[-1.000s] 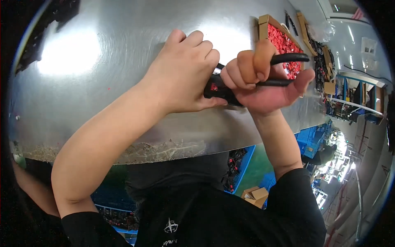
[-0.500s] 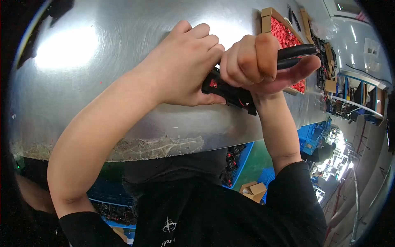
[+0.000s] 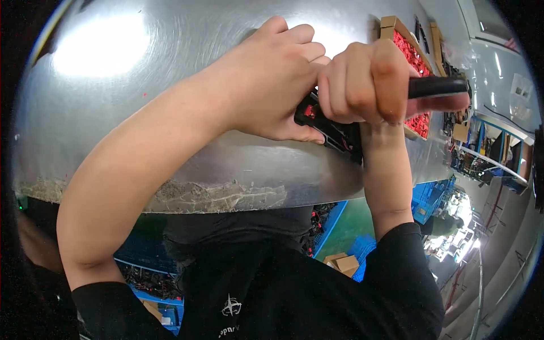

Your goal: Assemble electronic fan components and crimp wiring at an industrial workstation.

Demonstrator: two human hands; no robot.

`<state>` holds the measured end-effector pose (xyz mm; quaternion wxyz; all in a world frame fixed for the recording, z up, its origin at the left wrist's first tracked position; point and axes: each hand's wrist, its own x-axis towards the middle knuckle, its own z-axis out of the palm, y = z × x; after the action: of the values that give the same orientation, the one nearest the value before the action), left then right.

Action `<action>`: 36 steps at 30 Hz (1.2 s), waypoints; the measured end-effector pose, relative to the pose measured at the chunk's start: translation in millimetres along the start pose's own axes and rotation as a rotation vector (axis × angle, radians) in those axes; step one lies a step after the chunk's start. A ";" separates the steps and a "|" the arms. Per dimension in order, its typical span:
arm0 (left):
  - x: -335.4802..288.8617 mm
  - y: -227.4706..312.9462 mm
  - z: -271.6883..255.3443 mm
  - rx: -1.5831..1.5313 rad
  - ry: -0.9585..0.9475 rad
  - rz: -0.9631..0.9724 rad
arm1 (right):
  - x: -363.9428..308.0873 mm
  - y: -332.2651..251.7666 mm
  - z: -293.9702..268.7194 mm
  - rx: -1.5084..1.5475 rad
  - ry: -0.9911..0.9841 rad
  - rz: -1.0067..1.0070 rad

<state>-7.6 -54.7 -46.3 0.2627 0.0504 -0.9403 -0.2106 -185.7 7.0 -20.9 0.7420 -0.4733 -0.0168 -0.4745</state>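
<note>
Black tool (image 3: 334,127) gripped by both hands over a shiny metal table (image 3: 170,62), red-parts box (image 3: 411,56) beside.

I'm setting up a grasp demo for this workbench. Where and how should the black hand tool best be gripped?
Probably by its long black handle, coming from the right side with the fingers wrapped around it, as the right hand does. The handle sticks out free to the right, while the red-marked head is crowded under the left hand on the metal table.

L hand (image 3: 272,85) w/ curled fingers against R hand (image 3: 368,79), fist-clenched.
</note>
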 end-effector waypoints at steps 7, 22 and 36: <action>-4.3 0.4 4.6 0.068 0.066 0.084 | 2.1 -15.0 32.6 -0.538 0.489 0.354; -11.0 30.9 2.7 0.202 0.075 -0.173 | -25.3 9.9 74.0 -0.602 0.663 -0.310; -10.8 32.5 2.6 0.287 0.058 -0.227 | -11.7 38.0 92.0 -1.002 0.865 -0.215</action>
<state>0.8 -22.0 -39.7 0.2544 0.1991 -0.9410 -0.1010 -125.8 85.0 -1.8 0.3207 -0.5234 0.4575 -0.6433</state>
